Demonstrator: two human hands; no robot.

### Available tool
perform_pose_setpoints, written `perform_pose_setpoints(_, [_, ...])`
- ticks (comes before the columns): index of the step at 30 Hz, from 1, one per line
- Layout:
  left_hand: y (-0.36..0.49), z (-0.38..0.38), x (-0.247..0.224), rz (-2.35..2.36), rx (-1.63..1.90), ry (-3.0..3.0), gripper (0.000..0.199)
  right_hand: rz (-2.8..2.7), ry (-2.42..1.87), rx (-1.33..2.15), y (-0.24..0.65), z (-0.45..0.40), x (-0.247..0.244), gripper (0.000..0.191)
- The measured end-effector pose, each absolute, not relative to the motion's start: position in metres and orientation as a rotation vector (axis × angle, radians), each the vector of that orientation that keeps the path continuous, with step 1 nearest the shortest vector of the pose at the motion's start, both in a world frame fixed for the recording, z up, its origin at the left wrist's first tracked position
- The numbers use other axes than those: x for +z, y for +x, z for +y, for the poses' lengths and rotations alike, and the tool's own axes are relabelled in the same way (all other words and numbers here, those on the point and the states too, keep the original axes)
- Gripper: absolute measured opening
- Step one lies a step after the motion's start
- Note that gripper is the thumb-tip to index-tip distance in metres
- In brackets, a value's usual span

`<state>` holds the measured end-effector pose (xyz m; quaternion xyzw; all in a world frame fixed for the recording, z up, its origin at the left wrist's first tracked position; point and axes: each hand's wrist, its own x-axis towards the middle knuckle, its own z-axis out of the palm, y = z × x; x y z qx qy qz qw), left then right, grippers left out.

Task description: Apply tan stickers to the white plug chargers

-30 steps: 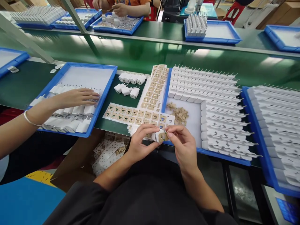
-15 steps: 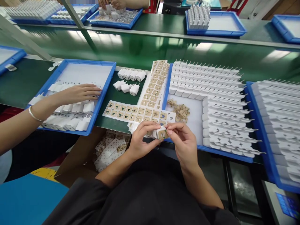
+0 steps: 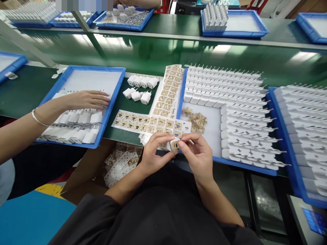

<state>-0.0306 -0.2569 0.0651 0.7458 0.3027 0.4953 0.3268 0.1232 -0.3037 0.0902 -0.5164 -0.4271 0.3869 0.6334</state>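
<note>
The person wears a loose black top (image 3: 163, 214), plain and matte, with a faint charcoal tint where light catches the cloth (its upper front sinks to nearly solid black). Left of the top's front spreads the left sleeve (image 3: 84, 217), wide and softly creased, ending near the elbow. Right of the top's front, the right sleeve (image 3: 233, 233) shows the same dark fabric, partly cut off from view. Beyond the top, the left forearm (image 3: 125, 185) and right forearm (image 3: 219, 200) are bare, leading to a slim-fingered left hand (image 3: 154, 153) and right hand (image 3: 199, 151), both bare too.
</note>
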Motion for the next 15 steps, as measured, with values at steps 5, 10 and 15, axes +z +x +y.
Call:
perform_pose_setpoints(5, [-0.0294, -0.2574, 0.0656, 0.803, 1.343, 2.030, 0.048, -1.032, -1.240, 0.782, 0.1180, -0.3034, 0.0906, 0.007])
perform_pose_setpoints(10, [-0.0301, -0.2565, 0.0648, 0.769, 1.371, 2.050, 0.052, -1.098, -1.269, 0.702, 0.1159, -0.3031, 0.0887, 0.006])
perform_pose_setpoints(15, [-0.0314, -0.2572, 0.0593, 0.719, 1.434, 2.000, 0.054, -1.152, -1.373, 0.506, 0.1207, -0.2978, 0.0840, 0.016])
